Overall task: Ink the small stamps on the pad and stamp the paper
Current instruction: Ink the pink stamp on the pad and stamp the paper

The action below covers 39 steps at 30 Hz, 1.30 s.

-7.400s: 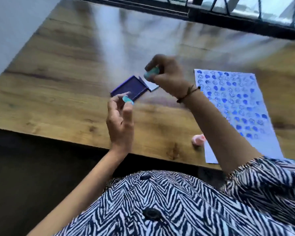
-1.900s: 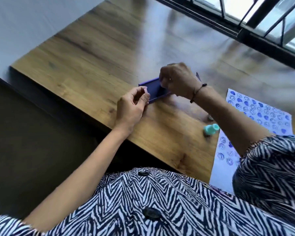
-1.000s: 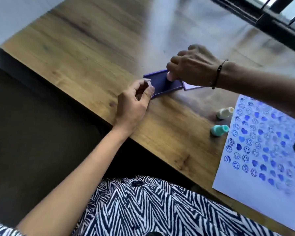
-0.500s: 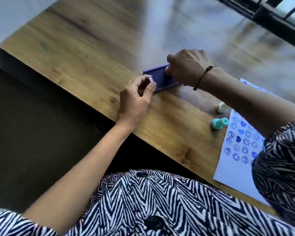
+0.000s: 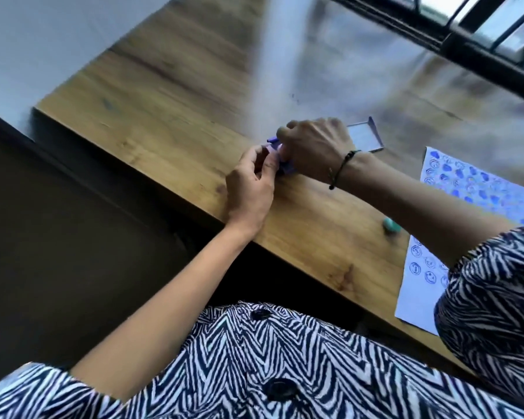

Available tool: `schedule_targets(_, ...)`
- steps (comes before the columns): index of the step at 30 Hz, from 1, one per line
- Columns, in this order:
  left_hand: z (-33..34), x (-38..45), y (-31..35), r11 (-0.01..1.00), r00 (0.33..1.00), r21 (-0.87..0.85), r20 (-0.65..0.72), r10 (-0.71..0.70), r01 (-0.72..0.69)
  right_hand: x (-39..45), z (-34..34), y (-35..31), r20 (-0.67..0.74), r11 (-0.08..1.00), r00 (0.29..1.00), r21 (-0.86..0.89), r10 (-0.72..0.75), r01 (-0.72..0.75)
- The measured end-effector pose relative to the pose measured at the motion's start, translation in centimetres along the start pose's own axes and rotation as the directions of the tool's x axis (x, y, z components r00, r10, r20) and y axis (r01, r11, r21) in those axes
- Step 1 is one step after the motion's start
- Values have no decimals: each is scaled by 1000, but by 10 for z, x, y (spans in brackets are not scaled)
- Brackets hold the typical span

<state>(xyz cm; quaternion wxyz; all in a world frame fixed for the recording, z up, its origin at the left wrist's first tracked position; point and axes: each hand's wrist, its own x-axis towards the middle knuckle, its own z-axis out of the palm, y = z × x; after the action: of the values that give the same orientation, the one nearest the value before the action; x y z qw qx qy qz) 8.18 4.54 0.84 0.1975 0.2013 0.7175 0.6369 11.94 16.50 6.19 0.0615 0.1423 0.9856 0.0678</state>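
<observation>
The blue ink pad (image 5: 287, 168) lies on the wooden table (image 5: 170, 116), mostly hidden under my hands; its open lid (image 5: 364, 136) sticks out to the right. My right hand (image 5: 315, 146) is closed over the pad, pressing down a small pinkish stamp (image 5: 280, 146), of which only a sliver shows. My left hand (image 5: 251, 182) pinches the pad's near left corner. The white paper (image 5: 415, 293), covered with blue smiley and heart prints, lies at the right, partly behind my right arm. A teal stamp (image 5: 390, 225) stands just left of the paper.
The table's near edge (image 5: 194, 204) runs diagonally, with dark floor below it. A dark window frame (image 5: 466, 46) borders the far right side. A grey wall stands beyond the table's left end. The picture is blurred by motion.
The view has swung, so the hands sit further right. My right hand stays on the pad with the stamp and now covers more of it. The whitish stamp by the teal one is hidden.
</observation>
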Motion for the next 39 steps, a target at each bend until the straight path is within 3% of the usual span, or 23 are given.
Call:
schedule_targets(6,-3,-1,2,998,998,44,48,40,-42,-9,-3,-5,-38,985,985,-19,170,-171)
schedule_targets(10,-4,-3,2,997,998,52,26,55,-56,-20,-9,-9,31,929,944,173,328,-329)
schedule_targets(13,-3,-7,10,995,993,14,51,102,-103,-46,-19,-4,-89,768,827,437,554,-468)
schedule_targets(16,15,-22,26,984,964,-58,198,179,-171,-96,-23,-5,-187,553,619,684,763,-475)
schedule_targets(19,43,-52,45,960,873,-159,401,277,-231,-150,-25,-2,-102,337,455,814,884,-473)
schedule_targets(22,71,-86,52,922,683,-219,621,384,-319,-200,-20,3,11,135,305,881,952,-454)
schedule_targets(24,85,-101,51,920,595,-238,706,384,-312,-227,-11,6,74,13,189,908,979,-419)
schedule_targets(27,102,-110,46,931,515,-230,783,350,-283,-261,5,7,163,-154,2,933,987,-324)
schedule_targets(29,110,-110,43,939,473,-208,821,320,-274,-275,15,3,220,-234,-82,936,972,-263)
schedule_targets(33,117,-103,34,946,429,-164,861,275,-279,-286,29,-8,298,-329,-178,927,938,-178)
schedule_targets(37,110,-98,25,962,374,-99,908,192,-255,-280,40,-19,298,-336,-195,918,934,-209)
schedule_targets(39,105,-96,25,961,338,-66,928,158,-269,-273,42,-25,325,-355,-166,911,931,-210)
